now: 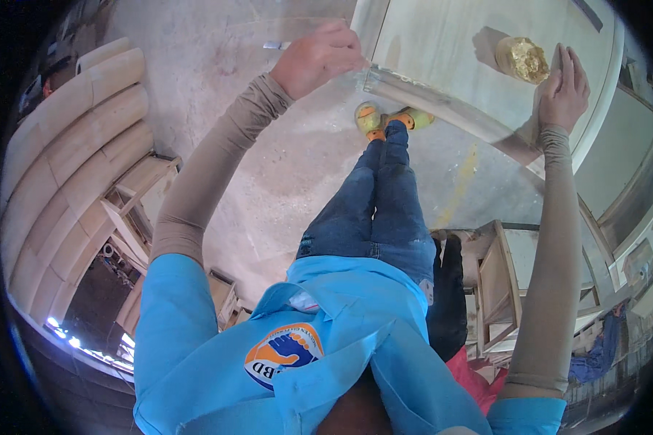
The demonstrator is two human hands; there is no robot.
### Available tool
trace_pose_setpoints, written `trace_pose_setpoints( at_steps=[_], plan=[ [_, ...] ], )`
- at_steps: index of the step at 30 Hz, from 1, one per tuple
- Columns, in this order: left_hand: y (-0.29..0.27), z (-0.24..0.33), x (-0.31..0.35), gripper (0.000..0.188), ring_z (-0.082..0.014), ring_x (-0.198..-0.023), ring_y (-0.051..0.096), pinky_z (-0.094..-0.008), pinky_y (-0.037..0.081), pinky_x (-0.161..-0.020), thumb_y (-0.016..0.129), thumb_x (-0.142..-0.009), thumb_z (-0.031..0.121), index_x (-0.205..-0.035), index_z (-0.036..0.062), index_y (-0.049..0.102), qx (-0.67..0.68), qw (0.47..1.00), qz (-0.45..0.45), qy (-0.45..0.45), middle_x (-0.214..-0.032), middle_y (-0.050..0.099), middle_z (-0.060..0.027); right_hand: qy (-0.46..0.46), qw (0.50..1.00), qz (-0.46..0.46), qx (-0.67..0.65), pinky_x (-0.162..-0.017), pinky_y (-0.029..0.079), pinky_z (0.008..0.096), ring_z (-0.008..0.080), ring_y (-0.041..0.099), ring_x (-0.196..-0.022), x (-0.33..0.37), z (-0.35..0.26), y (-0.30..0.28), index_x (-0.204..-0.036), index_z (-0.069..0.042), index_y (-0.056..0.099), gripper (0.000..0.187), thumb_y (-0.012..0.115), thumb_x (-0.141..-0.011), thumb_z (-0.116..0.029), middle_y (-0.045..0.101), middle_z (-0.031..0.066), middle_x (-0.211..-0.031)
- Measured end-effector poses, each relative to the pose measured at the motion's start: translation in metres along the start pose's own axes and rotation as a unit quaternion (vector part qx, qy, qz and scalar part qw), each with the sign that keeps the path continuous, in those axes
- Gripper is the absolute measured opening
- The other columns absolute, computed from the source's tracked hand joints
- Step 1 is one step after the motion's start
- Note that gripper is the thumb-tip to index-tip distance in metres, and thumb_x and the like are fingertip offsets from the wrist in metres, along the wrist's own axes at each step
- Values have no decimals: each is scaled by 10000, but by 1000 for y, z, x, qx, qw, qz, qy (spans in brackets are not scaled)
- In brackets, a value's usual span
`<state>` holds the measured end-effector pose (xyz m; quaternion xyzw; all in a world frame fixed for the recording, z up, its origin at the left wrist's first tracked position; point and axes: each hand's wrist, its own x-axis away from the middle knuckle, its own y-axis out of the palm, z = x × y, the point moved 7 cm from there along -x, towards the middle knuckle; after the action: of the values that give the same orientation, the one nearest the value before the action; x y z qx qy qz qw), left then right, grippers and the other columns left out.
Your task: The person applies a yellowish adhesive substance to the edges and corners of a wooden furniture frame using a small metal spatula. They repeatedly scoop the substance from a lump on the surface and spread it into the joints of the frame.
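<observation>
Work at the counter (435, 51), at one o'clock, seemed under way; how much was done or left could not be told. The left hand (321, 58), at twelve, had its fingers curled in beside the counter's corner; whether they pinched anything was unclear. The right hand (564, 90), at two, had straight fingers. At its ten o'clock was a gold tub (519, 59), crinkled gold showing inside, contents indistinct.
</observation>
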<state>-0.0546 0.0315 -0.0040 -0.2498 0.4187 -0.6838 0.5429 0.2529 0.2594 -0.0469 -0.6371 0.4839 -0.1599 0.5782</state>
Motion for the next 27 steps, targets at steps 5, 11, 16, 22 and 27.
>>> trace_pose_setpoints(
  at_steps=[5, 11, 16, 22, 27],
  plan=[
    [-2, -5, 2, 188, -237, -885, 589, -338, 516, -767, 694, -796, 108, -974, 103, 752, 26, 999, -24, 14, -928, 647, -34, 4, 1000, -2, -8, -1113, 331, 470, 253, 451, -1323, 2, 4, 3, -1377, -342, 544, 452, 479, -944, -230, 517, -46, -1420],
    [-6, -2, -5, 177, -223, -907, 604, -337, 527, -757, 699, -805, 92, -973, 97, 753, -10, 999, -40, 33, -924, 660, -37, -4, 1000, 3, -10, -1110, 340, 456, 256, 460, -1317, 1, 3, 1, -1374, -331, 550, 449, 477, -944, -227, 519, -39, -1417],
    [-39, 17, -57, 133, -258, -823, 600, -366, 506, -755, 662, -849, 190, -878, 69, 709, 10, 1000, 13, -7, -822, 606, -68, 1, 1000, 1, -13, -1105, 340, 454, 261, 473, -1303, 1, 6, 3, -1362, -323, 564, 454, 492, -926, -221, 525, -29, -1410],
    [-52, 72, -150, 120, -252, -798, 626, -361, 523, -708, 668, -824, 153, -812, 42, 710, -18, 990, 86, 111, -814, 635, -104, -22, 1000, 7, 14, -1089, 379, 421, 258, 510, -1268, -3, -9, -8, -1360, -259, 571, 477, 491, -903, -148, 560, 29, -1372],
    [-18, 100, -206, 122, -254, -796, 692, -349, 563, -678, 655, -805, 143, -819, 53, 736, -207, 974, -8, 89, -834, 696, -135, -8, 1000, 13, 1, -1090, 373, 426, 256, 497, -1277, -1, -9, -8, -1376, -275, 555, 474, 493, -919, -168, 547, 2, -1390]
  ],
)
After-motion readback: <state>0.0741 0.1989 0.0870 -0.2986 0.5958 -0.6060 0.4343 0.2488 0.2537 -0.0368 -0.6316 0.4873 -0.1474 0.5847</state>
